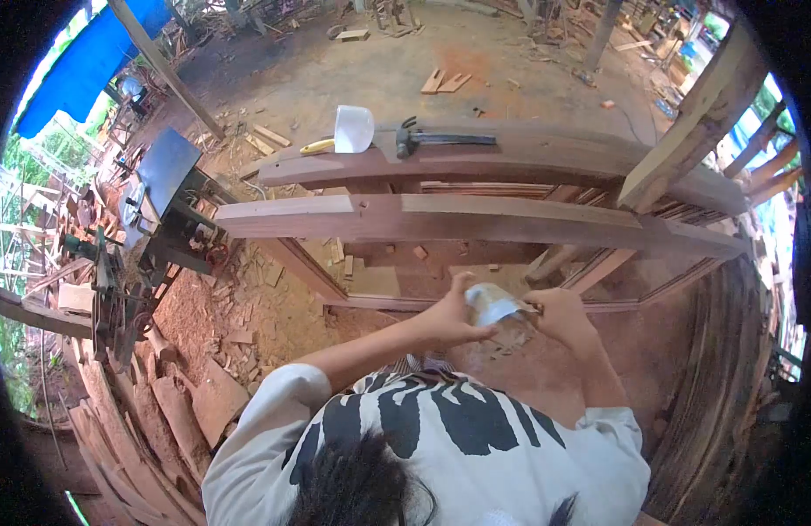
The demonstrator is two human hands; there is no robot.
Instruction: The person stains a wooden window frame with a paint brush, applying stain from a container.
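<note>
Low in front of my body, I hold a shiny whitish, rounded thing (493, 302) between both hands; its exact kind I cannot tell. My left hand (454, 314) grips its left side, with the thumb up at the far edge and the fingers below. On the opposite side, my right hand (559, 316) is closed at its edge, fingers bent. Beyond the hands, a claw hammer (445, 138) lies on the farther wooden beam (519, 158). To its left stands a white cup-like container (354, 130), beside a yellow handle (318, 146).
A nearer beam (405, 216) crosses in front of me above a wooden frame (370, 302). At left stands a machine with a flat metal top (167, 171), amid wood scraps and shavings. A post (699, 114) rises at right; stacked boards (717, 377) lie below.
</note>
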